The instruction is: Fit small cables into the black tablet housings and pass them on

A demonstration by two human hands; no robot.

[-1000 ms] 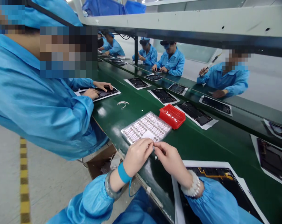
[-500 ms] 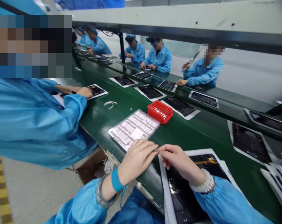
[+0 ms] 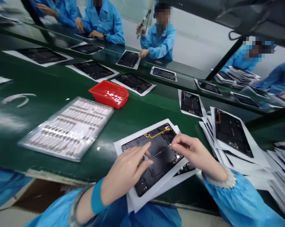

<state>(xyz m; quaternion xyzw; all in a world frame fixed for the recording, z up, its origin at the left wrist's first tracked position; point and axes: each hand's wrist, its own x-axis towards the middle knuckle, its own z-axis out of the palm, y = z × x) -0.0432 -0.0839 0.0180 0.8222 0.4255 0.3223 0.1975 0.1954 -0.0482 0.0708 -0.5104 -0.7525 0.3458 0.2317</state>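
While the right hand pinches, the left hand hangs loose, nothing visible in it

Thumb and fingertips grip what looks like a tiny pale component, just over the black tablet housing, which lies on white paper. Slow and level seems best: light pinch, spare palm kept clear of the housing. Fingers mask the component's shape; whether the left fingertips touch the housing, I can't tell!
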